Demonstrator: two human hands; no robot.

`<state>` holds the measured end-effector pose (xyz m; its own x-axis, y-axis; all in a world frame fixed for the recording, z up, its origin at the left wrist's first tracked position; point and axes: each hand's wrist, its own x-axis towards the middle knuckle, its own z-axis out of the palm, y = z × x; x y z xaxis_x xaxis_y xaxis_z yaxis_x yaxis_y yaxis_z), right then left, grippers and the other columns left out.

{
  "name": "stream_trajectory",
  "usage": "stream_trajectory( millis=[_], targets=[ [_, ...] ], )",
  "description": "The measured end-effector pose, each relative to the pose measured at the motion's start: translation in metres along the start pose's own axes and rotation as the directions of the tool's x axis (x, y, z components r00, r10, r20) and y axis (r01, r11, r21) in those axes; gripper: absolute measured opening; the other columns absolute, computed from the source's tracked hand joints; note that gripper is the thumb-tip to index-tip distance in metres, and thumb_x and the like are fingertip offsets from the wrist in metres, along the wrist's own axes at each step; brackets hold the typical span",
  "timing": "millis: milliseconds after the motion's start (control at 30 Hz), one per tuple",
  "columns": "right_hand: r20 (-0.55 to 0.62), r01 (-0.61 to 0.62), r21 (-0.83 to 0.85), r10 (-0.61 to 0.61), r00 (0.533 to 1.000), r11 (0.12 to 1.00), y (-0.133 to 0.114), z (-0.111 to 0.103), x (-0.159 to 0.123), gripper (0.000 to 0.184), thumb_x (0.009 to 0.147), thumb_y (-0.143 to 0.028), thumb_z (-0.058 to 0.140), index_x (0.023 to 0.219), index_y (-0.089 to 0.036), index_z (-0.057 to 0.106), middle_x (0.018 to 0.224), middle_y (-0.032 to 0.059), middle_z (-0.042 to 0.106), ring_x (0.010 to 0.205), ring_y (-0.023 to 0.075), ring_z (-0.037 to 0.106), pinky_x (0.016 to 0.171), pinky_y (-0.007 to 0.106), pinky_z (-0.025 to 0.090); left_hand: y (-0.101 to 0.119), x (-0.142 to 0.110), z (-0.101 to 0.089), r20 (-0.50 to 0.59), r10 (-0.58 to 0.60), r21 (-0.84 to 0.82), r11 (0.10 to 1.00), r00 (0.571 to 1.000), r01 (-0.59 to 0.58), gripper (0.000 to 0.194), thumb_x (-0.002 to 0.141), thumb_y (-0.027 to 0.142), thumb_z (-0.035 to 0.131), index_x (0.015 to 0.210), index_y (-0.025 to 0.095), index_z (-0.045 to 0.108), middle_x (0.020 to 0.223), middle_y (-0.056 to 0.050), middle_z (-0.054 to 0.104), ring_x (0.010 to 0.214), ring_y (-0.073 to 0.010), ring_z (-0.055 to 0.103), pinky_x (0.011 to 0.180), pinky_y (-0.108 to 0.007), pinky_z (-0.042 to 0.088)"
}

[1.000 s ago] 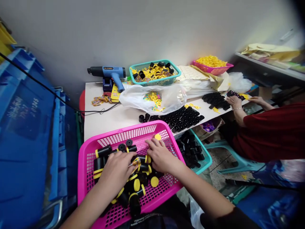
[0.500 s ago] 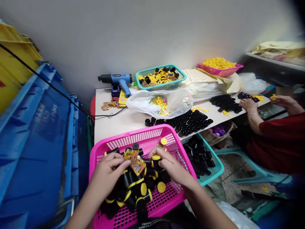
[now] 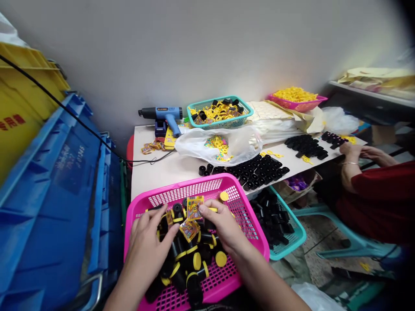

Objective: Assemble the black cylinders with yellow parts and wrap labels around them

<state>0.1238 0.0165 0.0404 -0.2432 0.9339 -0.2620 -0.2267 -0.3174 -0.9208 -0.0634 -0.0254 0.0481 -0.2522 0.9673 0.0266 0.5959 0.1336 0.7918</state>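
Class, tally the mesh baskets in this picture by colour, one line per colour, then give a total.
Pink basket: 2, the near one under the person's hands and one at the back
Teal basket: 2, one on the table and one beneath it
Total: 4

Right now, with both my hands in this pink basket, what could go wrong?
The pink basket looks perched at the table edge, so pressing with your left hand or right hand may tip it. Loose capped black tubes could roll out. The small packets might get buried or creased.
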Motion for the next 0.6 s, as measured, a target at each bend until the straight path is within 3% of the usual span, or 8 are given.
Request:
stream_trajectory(
  millis=[67, 167, 233, 267, 333, 400, 533, 600],
  targets=[
    [0.041, 0.018, -0.050, -0.016, 0.999, 0.999, 0.000, 0.001, -0.001, 0.030, 0.072, -0.044, 0.074, 0.068, -0.017, 0.061, 0.064, -0.0035, 0.058, 0.061, 0.0107, 0.050, 0.065, 0.025, 0.040, 0.007, -0.002, 0.001, -0.043, -0.020, -0.159, 0.987, 0.999, 0.013, 0.051, 0.074, 0.050, 0.062, 0.117, 0.022, 0.062, 0.116, -0.010, 0.062, 0.115, -0.0305, 0.054, 0.103, -0.050, 0.038],
    [0.129, 0.063, -0.106, -0.049, 0.990, 0.992, 0.002, 0.004, -0.002, 0.031, 0.073, -0.045, 0.073, 0.066, -0.018, 0.061, 0.063, -0.0036, 0.057, 0.063, 0.0111, 0.050, 0.068, 0.025, 0.041, 0.019, -0.005, 0.005, 0.209, -0.106, -0.520, 0.830, 0.972, 0.202, 0.058, 0.078, 0.046, 0.062, 0.129, 0.023, 0.048, 0.113, -0.009, 0.065, 0.108, -0.0243, 0.061, 0.094, -0.041, 0.048],
    [0.178, 0.084, -0.139, -0.058, 0.982, 0.987, 0.006, 0.006, -0.002, 0.032, 0.074, -0.046, 0.071, 0.065, -0.017, 0.060, 0.063, -0.0031, 0.056, 0.064, 0.0119, 0.050, 0.068, 0.026, 0.040, 0.023, -0.005, 0.008, 0.347, -0.117, -0.616, 0.720, 0.930, 0.321, 0.062, 0.074, 0.041, 0.070, 0.128, 0.022, 0.047, 0.101, -0.007, 0.069, 0.098, -0.0222, 0.067, 0.087, -0.036, 0.052],
    [0.190, 0.093, -0.156, -0.062, 0.980, 0.983, 0.007, 0.006, -0.002, 0.033, 0.076, -0.046, 0.069, 0.064, -0.017, 0.059, 0.063, -0.0026, 0.056, 0.064, 0.0123, 0.050, 0.068, 0.026, 0.040, 0.024, -0.005, 0.009, 0.359, -0.119, -0.641, 0.690, 0.926, 0.337, 0.060, 0.071, 0.037, 0.073, 0.124, 0.022, 0.050, 0.096, -0.005, 0.071, 0.093, -0.0209, 0.068, 0.085, -0.034, 0.053],
    [0.197, 0.107, -0.136, -0.079, 0.977, 0.985, 0.009, 0.006, -0.002, 0.033, 0.082, -0.047, 0.061, 0.069, -0.017, 0.062, 0.067, -0.0008, 0.057, 0.068, 0.0139, 0.052, 0.069, 0.027, 0.041, 0.023, -0.004, 0.011, 0.315, -0.122, -0.683, 0.659, 0.941, 0.314, 0.051, 0.068, 0.032, 0.077, 0.114, 0.022, 0.058, 0.095, -0.004, 0.072, 0.092, -0.0191, 0.068, 0.083, -0.030, 0.053],
    [0.193, 0.105, 0.017, -0.106, 0.975, 0.994, 0.008, 0.003, -0.003, 0.027, 0.085, -0.044, 0.055, 0.086, -0.019, 0.066, 0.079, 0.0011, 0.061, 0.077, 0.0158, 0.055, 0.074, 0.028, 0.044, 0.019, -0.003, 0.012, 0.258, -0.127, -0.695, 0.664, 0.958, 0.275, 0.041, 0.065, 0.031, 0.079, 0.103, 0.021, 0.065, 0.097, -0.004, 0.073, 0.092, -0.0184, 0.068, 0.079, -0.027, 0.054],
    [0.108, 0.074, 0.267, -0.106, 0.989, 0.961, -0.005, -0.004, -0.005, 0.036, 0.074, -0.026, 0.065, 0.110, -0.024, 0.062, 0.102, 0.0014, 0.064, 0.089, 0.0146, 0.058, 0.081, 0.025, 0.045, 0.013, -0.001, 0.009, 0.201, -0.187, -0.609, 0.745, 0.961, 0.272, 0.028, 0.065, 0.036, 0.077, 0.086, 0.019, 0.075, 0.073, -0.003, 0.073, 0.054, -0.0119, 0.062, 0.047, -0.019, 0.048],
    [0.086, 0.072, 0.243, -0.096, 0.992, 0.967, -0.012, -0.008, -0.004, 0.035, 0.072, -0.022, 0.070, 0.106, -0.024, 0.063, 0.103, 0.0018, 0.064, 0.088, 0.0135, 0.059, 0.080, 0.023, 0.046, 0.011, -0.001, 0.007, 0.153, -0.179, -0.575, 0.784, 0.972, 0.235, 0.025, 0.065, 0.037, 0.077, 0.082, 0.020, 0.077, 0.071, -0.004, 0.073, 0.054, -0.0122, 0.061, 0.049, -0.021, 0.050]
  ],
)
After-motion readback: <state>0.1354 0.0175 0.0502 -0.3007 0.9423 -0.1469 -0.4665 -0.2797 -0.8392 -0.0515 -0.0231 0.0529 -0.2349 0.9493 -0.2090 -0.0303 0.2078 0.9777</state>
